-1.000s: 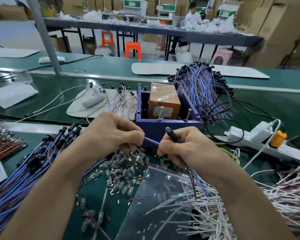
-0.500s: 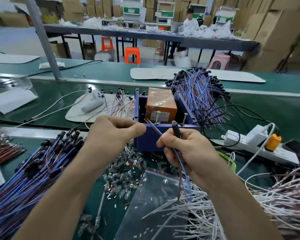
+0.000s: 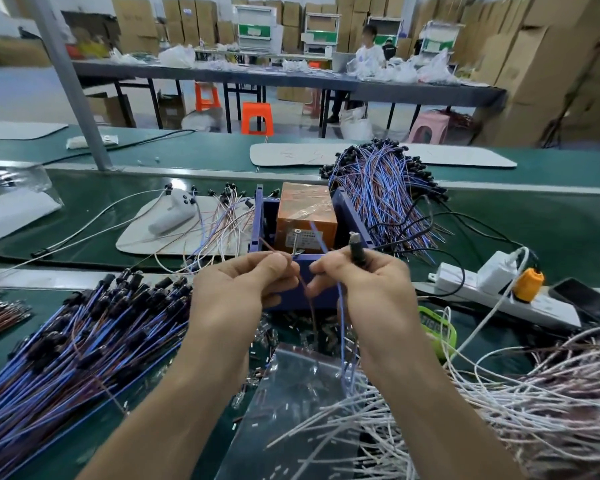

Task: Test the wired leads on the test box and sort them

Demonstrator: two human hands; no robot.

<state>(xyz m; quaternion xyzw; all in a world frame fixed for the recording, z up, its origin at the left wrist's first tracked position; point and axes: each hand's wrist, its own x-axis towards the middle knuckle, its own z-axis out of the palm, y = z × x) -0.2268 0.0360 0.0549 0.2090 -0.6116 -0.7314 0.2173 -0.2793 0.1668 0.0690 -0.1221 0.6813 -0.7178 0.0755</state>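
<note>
We're at the test step, we think: left hand (image 3: 236, 299) pinches the lead (image 3: 309, 299) by its brown wire, right hand (image 3: 364, 289) clamps its plug (image 3: 355, 252), frame centre, at the test box (image 3: 257, 223). Next: touch 2 bare ends to contacts.

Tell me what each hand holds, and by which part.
The left hand pinches the brown wire near its free end; the right hand grips the black plug and the blue wire.
</note>
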